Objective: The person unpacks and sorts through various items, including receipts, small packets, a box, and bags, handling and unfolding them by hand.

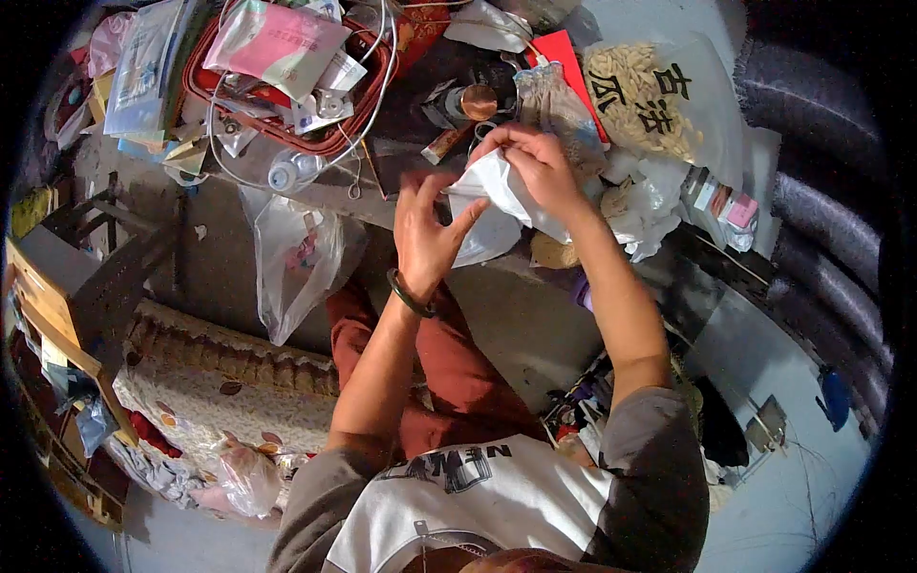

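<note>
A crumpled white tissue (499, 183) is held above the front edge of the cluttered table. My right hand (537, 172) pinches its upper right side, fingers bent over the top. My left hand (427, 229), with a dark bangle at the wrist, is at the tissue's left side. Its thumb is spread from the fingers and overlaps the tissue's edge; the fingertips are slightly blurred. Below the tissue hangs a pale plastic bag (489, 239), partly hidden by my hands. Just beyond them is a round copper-coloured lid (479, 102).
A red-rimmed basket (325, 148) holds a pink packet (277, 46) and a cable. A clear bag (304, 258) hangs at the table edge. To the right lie a bag of pale pieces (635, 100) and crumpled white plastic (654, 210). A patterned seat (210, 382) stands lower left.
</note>
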Demonstrator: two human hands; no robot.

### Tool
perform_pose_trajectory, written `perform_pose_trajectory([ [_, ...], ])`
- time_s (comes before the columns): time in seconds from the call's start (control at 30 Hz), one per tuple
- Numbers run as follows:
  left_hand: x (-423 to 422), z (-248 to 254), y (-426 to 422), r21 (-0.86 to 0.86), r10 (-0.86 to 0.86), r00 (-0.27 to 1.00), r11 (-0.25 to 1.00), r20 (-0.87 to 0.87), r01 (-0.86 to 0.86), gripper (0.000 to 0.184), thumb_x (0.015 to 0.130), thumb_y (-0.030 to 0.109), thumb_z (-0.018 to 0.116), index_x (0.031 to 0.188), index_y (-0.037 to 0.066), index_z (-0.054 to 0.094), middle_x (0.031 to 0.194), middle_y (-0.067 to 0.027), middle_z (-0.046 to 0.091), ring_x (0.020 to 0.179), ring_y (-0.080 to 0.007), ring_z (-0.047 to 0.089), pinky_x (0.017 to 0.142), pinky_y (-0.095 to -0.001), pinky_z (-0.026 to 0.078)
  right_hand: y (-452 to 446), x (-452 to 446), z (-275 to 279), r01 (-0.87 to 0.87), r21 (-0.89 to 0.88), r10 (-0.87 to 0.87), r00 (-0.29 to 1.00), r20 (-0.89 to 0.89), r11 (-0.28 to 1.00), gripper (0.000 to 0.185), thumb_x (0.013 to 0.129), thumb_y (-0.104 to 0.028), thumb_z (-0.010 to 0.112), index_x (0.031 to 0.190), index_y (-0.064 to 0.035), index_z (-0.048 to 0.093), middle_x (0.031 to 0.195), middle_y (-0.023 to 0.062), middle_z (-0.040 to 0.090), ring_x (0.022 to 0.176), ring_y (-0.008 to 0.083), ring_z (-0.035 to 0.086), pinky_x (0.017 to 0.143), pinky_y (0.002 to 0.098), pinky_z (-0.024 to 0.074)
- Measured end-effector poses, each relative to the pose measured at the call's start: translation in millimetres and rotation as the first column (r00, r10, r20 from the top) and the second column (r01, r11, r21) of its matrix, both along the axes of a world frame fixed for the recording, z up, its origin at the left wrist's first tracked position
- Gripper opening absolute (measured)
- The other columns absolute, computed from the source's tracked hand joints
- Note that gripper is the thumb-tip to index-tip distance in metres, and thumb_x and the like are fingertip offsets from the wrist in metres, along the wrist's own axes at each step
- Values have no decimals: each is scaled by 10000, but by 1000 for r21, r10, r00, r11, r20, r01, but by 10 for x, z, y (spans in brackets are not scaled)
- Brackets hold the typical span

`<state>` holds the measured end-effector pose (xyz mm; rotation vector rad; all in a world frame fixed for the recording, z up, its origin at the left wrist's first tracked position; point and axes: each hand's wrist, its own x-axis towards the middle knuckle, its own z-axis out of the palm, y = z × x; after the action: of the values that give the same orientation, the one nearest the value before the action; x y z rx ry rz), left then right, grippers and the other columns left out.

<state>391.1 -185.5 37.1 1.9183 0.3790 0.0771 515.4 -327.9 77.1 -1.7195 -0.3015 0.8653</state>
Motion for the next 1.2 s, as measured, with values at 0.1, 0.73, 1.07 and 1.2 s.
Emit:
perform_pose_trajectory([
  [0.1, 5, -20, 56, -27, -28, 999, 999, -28, 27, 329, 766, 278, 752, 847, 8, 582, 821, -130, 557, 746, -299, 556, 660, -365, 445, 76, 183, -19, 81, 7, -81, 990, 112, 997, 203, 843, -30, 474, 962, 9, 635, 871, 47, 656, 837, 123, 619, 751, 275, 489],
  [0.73, 66, -165, -269, -169, 58, 995, 983, -85, -71, 407, 806, 178, 692, 1158, 64, 523, 796, -99, 632, 637, -249, 606, 568, -350, 468, 903, 1257, -339, 12, -705, 690, 192, 698, 709, 360, 822, -144, 582, 1179, -190, 586, 967, 97, 677, 783, 291, 682, 665, 399, 556],
  [1.07, -225, 14, -184, -164, 66, 996, 984, -54, -74, 501, 802, 68, 682, 1254, 29, 468, 1124, -121, 548, 824, -179, 624, 660, -296, 492, 825, 1210, -369, -2, -800, 780, 225, 584, 600, 439, 772, -319, 678, 1142, -104, 578, 936, 128, 685, 818, 320, 676, 685, 404, 546],
  [1.2, -258, 93, -148, -200, 44, 999, 979, -10, -45, 445, 814, 38, 661, 1226, 29, 496, 1146, -119, 532, 828, -170, 617, 673, -289, 492, 927, 1109, -195, 29, -916, 859, 336, 386, 400, 499, 745, -369, 698, 1124, -67, 578, 954, 144, 687, 834, 312, 678, 679, 399, 541],
])
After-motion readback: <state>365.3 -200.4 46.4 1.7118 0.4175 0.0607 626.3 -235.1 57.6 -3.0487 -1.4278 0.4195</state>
